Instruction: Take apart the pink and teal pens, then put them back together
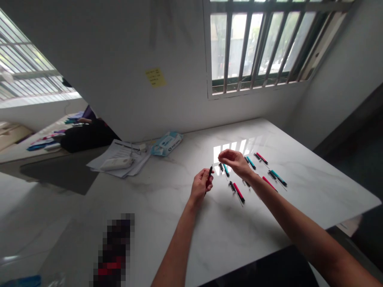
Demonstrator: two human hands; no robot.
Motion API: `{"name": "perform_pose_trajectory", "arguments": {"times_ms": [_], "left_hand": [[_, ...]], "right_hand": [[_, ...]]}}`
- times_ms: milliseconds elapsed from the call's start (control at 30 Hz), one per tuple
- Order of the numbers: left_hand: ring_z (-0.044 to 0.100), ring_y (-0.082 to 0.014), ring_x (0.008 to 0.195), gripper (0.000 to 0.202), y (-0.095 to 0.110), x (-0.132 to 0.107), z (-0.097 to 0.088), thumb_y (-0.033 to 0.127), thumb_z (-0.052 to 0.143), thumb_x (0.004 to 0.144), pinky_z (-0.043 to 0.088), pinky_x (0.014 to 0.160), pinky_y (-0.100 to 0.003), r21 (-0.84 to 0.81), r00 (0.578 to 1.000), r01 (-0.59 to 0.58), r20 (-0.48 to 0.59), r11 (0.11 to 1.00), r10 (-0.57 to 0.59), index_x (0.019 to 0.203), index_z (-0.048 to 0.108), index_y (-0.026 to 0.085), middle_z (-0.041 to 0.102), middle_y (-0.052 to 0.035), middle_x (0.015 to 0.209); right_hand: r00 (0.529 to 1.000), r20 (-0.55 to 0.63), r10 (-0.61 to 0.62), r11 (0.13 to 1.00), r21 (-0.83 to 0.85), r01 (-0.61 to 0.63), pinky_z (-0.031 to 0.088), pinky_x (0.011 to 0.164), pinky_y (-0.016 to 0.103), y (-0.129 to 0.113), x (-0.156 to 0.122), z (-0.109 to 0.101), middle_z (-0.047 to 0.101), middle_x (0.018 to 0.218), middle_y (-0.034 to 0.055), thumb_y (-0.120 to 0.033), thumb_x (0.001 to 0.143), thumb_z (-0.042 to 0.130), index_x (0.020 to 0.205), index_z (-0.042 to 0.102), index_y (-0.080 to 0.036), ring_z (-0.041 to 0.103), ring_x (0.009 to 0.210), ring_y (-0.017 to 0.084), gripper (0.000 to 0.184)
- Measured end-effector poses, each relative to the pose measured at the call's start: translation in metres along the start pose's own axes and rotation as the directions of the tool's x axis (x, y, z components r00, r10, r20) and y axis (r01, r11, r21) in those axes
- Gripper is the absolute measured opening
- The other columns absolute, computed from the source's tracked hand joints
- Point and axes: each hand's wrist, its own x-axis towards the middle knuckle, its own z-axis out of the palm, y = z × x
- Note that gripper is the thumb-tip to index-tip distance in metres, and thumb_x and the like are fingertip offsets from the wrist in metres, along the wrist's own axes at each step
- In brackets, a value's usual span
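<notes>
My left hand point(201, 185) is closed round a dark pen point(210, 175) with a red body, held upright above the white marble table point(167, 199). My right hand point(235, 160) hovers just to the right of it, fingers curled in a pinch; whether it holds anything small is not visible. Several pens lie on the table beyond and right of my hands: a red one point(238, 191), a teal one point(226, 170), another teal one point(278, 177) and a red one point(261, 158) farther right.
A pack of wet wipes point(166, 143) and a white remote on papers point(118, 162) lie at the left back. A dark bag point(85, 136) sits farther left. A barred window point(257, 44) is behind; the table's right edge point(353, 211) drops off.
</notes>
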Motion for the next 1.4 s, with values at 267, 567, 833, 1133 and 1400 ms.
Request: {"name": "perform_pose_trajectory", "arguments": {"times_ms": [267,567,833,1133,1400], "left_hand": [[0.047,-0.0037,0.055,0.044,0.003,0.015,-0.036,0.036,0.080,0.074,0.035,0.051,-0.015,-0.042,0.876,-0.253,-0.434,0.967,0.210,0.110,0.067,0.016,0.058,0.0046,0.074],[0.049,-0.0084,0.057,0.045,-0.008,0.022,-0.047,0.056,0.072,0.085,0.038,0.054,-0.020,0.172,0.806,-0.309,-0.475,0.935,0.354,0.106,0.063,0.017,0.058,0.0040,0.071],[0.064,-0.0161,0.078,0.030,-0.002,0.002,-0.023,0.050,0.063,0.097,0.048,0.073,-0.026,0.596,0.824,-0.263,-0.270,0.759,0.498,0.099,0.064,0.020,0.069,-0.0020,0.083],[0.044,-0.0107,0.061,0.043,0.006,0.001,-0.005,0.060,0.068,0.092,0.037,0.057,-0.024,0.195,0.945,-0.270,-0.132,0.943,0.298,0.093,0.062,0.018,0.051,0.0024,0.070],[0.047,-0.0101,0.066,0.032,0.001,0.000,-0.008,0.048,0.072,0.094,0.037,0.060,-0.022,0.223,0.946,-0.269,-0.123,0.937,0.301,0.092,0.059,0.020,0.057,0.0018,0.075]], "right_hand": [[0.932,0.361,0.042,0.731,-0.647,0.218,0.051,0.080,0.028,0.041,0.036,0.047,0.078,0.097,0.0072,0.003,0.082,0.060,0.100,0.077,-0.017,0.070,0.087,0.018,0.032],[0.905,0.413,0.099,0.696,-0.679,0.234,0.047,0.080,0.026,0.049,0.039,0.045,0.075,0.107,0.0076,-0.013,0.083,0.078,0.111,0.073,-0.019,0.068,0.091,0.018,0.029],[0.959,0.229,0.167,0.688,-0.724,0.053,0.029,0.055,0.028,-0.005,0.035,0.046,0.055,0.053,0.0003,-0.066,0.091,0.066,0.055,0.059,-0.018,0.046,0.053,0.013,0.060],[0.917,0.383,0.113,0.853,-0.511,0.109,0.030,0.056,0.025,-0.022,0.034,0.047,0.053,0.056,-0.0040,-0.048,0.099,0.059,0.066,0.058,-0.018,0.043,0.055,0.011,0.044],[0.856,0.509,0.090,0.892,-0.424,0.158,0.040,0.063,0.023,-0.036,0.042,0.020,0.066,0.078,0.0004,-0.033,0.088,0.073,0.092,0.076,-0.018,0.058,0.071,0.013,0.016]]}}
